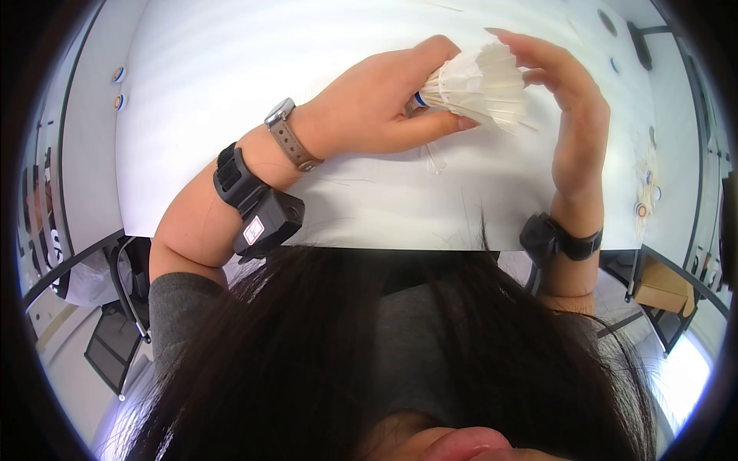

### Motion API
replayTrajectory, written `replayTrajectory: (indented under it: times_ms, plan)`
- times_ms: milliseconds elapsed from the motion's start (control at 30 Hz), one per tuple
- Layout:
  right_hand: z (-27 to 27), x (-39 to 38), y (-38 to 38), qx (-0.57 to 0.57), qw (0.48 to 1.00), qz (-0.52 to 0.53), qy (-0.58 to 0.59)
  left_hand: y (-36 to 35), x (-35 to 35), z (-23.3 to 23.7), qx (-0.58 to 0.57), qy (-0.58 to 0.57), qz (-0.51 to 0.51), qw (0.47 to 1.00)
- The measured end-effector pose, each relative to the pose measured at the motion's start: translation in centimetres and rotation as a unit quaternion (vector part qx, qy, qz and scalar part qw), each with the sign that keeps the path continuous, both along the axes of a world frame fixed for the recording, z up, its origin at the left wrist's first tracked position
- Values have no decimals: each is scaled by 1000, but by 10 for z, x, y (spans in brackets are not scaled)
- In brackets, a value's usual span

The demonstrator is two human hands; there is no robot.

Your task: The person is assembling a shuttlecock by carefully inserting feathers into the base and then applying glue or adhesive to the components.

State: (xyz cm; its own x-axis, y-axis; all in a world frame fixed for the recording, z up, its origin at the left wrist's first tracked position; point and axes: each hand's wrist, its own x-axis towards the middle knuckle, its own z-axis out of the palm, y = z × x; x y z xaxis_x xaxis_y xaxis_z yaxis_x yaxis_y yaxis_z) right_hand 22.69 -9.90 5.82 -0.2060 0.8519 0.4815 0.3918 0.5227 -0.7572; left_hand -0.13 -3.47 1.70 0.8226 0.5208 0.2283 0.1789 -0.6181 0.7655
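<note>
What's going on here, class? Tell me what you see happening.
A person holds a feather shuttlecock over a white table. The left hand grips it near the cork end. The right hand has its fingers on the feather rim, though whether they pinch it is unclear. A loose feather lies on the table just below, and small round bits sit near the table's right edge.

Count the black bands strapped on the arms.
2. One black band on the left forearm, just behind the watch; a second black band on the right wrist. None looks hidden.
</note>
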Motion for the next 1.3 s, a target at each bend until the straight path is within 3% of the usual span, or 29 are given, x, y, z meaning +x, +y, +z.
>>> replayTrajectory:
  times_ms: [333,433,633,967,1100,1300]
  plan:
    - [-1,2,-3,-6,999,10,-34,1,5,-10,32,-85,22,996]
    - [-2,-1,0,-13,999,-29,-33,0,5,-10,25,-105,23,994]
    - [-3,-4,-1,-103,993,-58,3,7,8,-12,107,-143,27,984]
    - [-12,0,2,-64,994,79,42,6,9,-14,42,-149,70,985]
    - [-10,-3,4,-115,980,80,138,4,8,-8,38,-124,72,989]
    - [-18,-5,7,-112,981,121,104,4,9,-6,8,-101,65,993]
